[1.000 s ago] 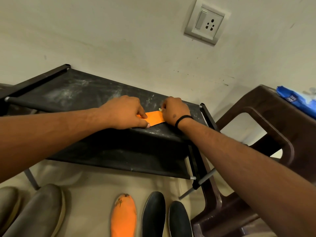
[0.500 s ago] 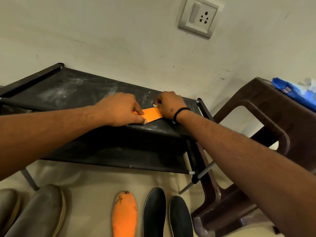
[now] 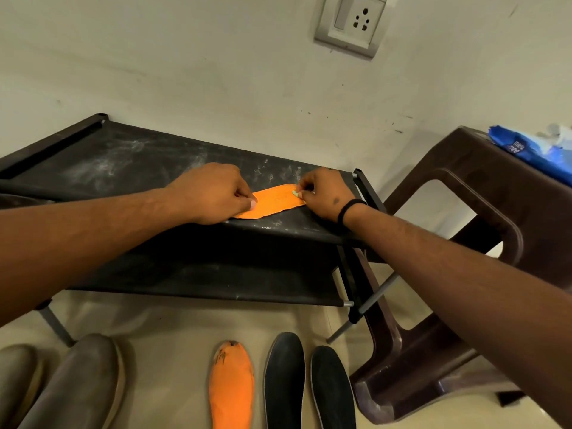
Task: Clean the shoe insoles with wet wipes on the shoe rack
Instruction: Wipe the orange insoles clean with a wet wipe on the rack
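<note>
An orange insole (image 3: 275, 201) lies flat on the dusty top shelf of the black shoe rack (image 3: 123, 159), near its right end. My left hand (image 3: 213, 193) covers the insole's left end and holds it down with curled fingers and thumb. My right hand (image 3: 325, 193) is at the insole's right end and pinches a small pale wad of wet wipe (image 3: 296, 192) against the surface. Most of the wipe is hidden inside the fingers.
On the floor below lie a second orange insole (image 3: 230, 385) with a dark-stained toe, two black insoles (image 3: 284, 379), and grey shoes (image 3: 77, 385) at the left. A brown plastic stool (image 3: 464, 187) on the right carries a blue wipes pack (image 3: 532, 153). A wall socket (image 3: 349, 23) is above.
My hands have drawn apart along the insole, so more orange shows between them. The right hand with the wipe has shifted toward the insole's right end.
</note>
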The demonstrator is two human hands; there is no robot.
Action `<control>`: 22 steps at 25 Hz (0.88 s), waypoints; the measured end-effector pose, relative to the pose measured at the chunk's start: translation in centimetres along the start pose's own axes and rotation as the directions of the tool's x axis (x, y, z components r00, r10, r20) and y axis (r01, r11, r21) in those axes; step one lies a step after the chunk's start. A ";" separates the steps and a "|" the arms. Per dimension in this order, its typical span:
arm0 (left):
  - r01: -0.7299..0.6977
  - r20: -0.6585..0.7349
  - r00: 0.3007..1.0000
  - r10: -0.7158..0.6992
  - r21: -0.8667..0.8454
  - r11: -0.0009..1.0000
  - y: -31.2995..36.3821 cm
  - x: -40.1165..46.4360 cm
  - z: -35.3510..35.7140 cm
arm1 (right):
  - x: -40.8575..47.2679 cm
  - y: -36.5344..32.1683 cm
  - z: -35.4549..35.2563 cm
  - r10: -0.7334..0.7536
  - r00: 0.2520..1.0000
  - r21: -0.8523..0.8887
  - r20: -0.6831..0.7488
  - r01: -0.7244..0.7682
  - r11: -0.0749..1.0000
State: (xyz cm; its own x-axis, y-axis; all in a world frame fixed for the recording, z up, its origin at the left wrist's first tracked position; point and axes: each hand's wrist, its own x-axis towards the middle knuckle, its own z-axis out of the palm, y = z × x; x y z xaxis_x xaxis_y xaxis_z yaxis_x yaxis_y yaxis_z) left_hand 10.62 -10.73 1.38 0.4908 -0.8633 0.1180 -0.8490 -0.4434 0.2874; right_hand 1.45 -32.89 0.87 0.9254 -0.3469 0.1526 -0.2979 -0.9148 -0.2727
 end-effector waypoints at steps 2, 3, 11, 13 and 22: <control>0.007 0.010 1.000 -0.007 0.013 1.000 -0.2 0.1 0.1 | -0.5 -0.5 0.3 -0.032 0.999 0.006 0.010 0.032 0.999; 0.009 0.011 1.000 -0.010 0.019 1.000 -0.3 0.1 0.1 | -0.7 -0.9 0.5 -0.056 0.998 0.008 0.015 0.055 0.998; 0.009 0.006 1.000 -0.009 0.046 0.999 -0.5 0.3 0.1 | -1.3 -4.9 1.2 -0.253 0.965 -0.029 0.063 0.256 0.966; 0.004 0.005 1.000 -0.004 0.043 0.999 -0.4 0.3 0.1 | -1.4 -4.0 0.8 -0.235 0.969 -0.008 0.075 0.236 0.972; 0.053 -0.043 0.998 -0.053 -0.015 0.998 -0.4 0.0 0.1 | -0.5 -1.3 -0.2 -0.007 0.999 -0.127 0.050 0.013 0.992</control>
State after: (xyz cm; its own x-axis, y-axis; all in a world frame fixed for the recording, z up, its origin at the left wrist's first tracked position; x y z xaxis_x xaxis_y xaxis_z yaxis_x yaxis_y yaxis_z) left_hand 10.98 -10.60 1.12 0.5432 -0.8274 0.1429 -0.8189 -0.4845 0.3078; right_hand 1.29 -31.53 1.36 0.9378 -0.3302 0.1070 -0.3134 -0.9381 -0.1476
